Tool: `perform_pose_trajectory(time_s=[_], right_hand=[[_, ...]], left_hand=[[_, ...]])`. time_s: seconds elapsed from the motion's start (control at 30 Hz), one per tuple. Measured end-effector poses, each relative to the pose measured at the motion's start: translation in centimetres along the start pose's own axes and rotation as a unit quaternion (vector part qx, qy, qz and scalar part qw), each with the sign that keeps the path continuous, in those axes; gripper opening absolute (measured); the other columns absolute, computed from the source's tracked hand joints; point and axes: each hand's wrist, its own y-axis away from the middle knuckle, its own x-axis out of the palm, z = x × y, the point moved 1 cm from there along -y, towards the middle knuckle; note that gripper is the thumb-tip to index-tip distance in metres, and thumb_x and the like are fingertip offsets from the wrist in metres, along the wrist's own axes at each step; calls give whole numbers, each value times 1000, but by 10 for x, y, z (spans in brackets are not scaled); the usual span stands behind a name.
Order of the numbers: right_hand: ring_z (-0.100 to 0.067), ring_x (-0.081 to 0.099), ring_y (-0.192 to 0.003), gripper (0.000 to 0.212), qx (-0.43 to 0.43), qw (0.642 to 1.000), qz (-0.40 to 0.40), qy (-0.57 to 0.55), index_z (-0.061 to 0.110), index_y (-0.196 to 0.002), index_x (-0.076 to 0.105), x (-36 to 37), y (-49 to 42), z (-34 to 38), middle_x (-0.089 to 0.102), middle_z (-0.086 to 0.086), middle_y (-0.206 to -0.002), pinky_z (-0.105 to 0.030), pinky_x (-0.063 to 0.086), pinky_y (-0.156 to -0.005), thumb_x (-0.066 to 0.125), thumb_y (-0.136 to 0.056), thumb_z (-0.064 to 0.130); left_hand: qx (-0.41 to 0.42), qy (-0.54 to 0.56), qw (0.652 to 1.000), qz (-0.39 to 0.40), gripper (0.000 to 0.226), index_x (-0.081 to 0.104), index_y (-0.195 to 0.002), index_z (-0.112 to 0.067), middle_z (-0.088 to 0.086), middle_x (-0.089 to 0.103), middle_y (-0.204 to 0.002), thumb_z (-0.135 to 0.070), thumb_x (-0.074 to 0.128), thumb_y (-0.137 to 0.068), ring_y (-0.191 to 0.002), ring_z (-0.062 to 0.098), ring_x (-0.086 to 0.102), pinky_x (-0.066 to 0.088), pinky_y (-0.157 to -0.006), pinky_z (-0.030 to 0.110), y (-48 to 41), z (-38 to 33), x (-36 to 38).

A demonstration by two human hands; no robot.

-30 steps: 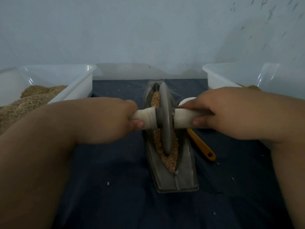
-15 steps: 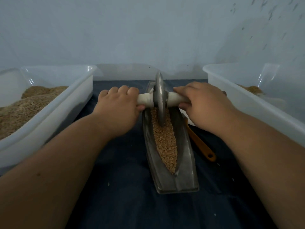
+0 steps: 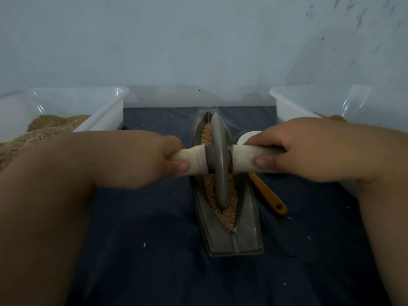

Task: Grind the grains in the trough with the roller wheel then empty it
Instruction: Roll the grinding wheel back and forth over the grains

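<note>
A grey boat-shaped metal trough point(image 3: 240, 239) lies lengthwise on the dark blue cloth, filled with tan grains point(image 3: 229, 215). The grey roller wheel point(image 3: 219, 164) stands upright in the groove near the trough's middle, its rim down in the grains. My left hand point(image 3: 154, 157) grips the pale left handle point(image 3: 194, 160). My right hand point(image 3: 293, 151) grips the pale right handle point(image 3: 245, 157). Grains show both behind and in front of the wheel.
A white bin point(image 3: 106, 113) with tan ground grain stands at the left. Another white bin point(image 3: 293, 104) stands at the right. An orange-handled scoop point(image 3: 271, 199) lies right of the trough. Stray grains dot the cloth point(image 3: 143, 261). A pale wall rises behind.
Half a second ago the wheel was at the trough's far end with my arms stretched out. Both hands have now pulled it back toward me, to the middle of the trough.
</note>
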Motion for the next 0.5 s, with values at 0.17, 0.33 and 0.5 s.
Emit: perform_pose_trajectory(time_s=[0.17, 0.33, 0.5], right_hand=[[-12, 55, -96, 34, 45, 993, -106, -25, 43, -130, 53, 29, -33, -13, 63, 9, -109, -32, 39, -73, 52, -97, 37], [-26, 56, -107, 37, 35, 952, -300, 43, 30, -133, 56, 52, -62, -26, 64, -1, -118, -34, 39, -82, 54, -97, 32], [-29, 58, -100, 37, 29, 927, -356, 114, 27, -127, 61, 56, -65, -19, 67, 0, -111, -31, 18, -73, 61, -90, 31]], left_hand=[[-6, -106, 977, -187, 33, 44, -93, -29, -10, 48, -84, -58, 29, -87, -75, 15, 49, 38, -69, 36, -31, 8, 19], [-58, -146, 935, -319, 44, 50, -122, -17, 9, 56, -111, -47, 38, -93, -99, 33, 53, 37, -86, 45, -58, 13, 39], [-52, -101, 942, -315, 48, 47, -127, -19, 8, 54, -115, -49, 37, -92, -102, 32, 52, 36, -89, 45, -61, 22, 46]])
